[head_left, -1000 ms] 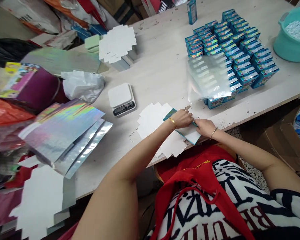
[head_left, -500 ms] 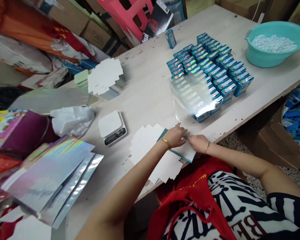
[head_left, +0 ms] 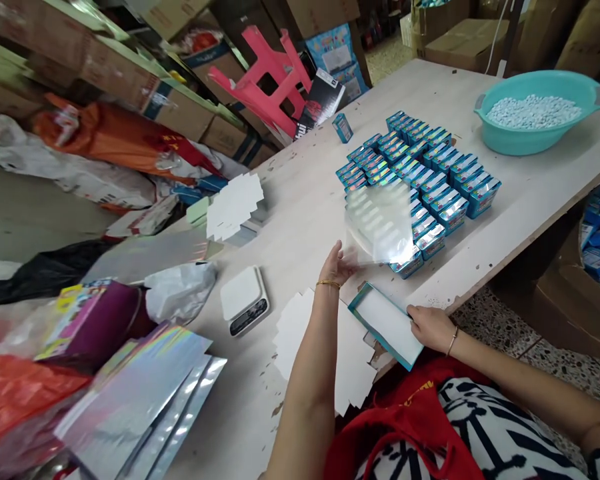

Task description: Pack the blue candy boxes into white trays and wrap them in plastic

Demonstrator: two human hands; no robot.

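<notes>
An open shallow tray with teal edges and a white inside (head_left: 387, 321) lies at the table's near edge. My right hand (head_left: 430, 327) pinches its right side. My left hand (head_left: 336, 265) is beside the clear plastic sheet (head_left: 380, 223), thumb raised; its other fingers are blurred at the sheet's near left corner, so their grip is unclear. The sheet rests over part of the rows of small blue boxes (head_left: 430, 180). Flat white card blanks (head_left: 350, 367) are fanned out under my left forearm and beside the tray.
A white scale (head_left: 243, 300) and a stack of white cards (head_left: 235, 203) are to the left, with silvery pouches (head_left: 140, 400) nearer. One blue box (head_left: 343, 128) stands apart. A teal basin of white pieces (head_left: 535, 117) is at the back right. An open carton (head_left: 555, 287) sits below the table's right edge.
My left hand has left the tray and moved up to the plastic sheet. The tray now shows its open inside, with my right hand at its right side. The view has shifted.
</notes>
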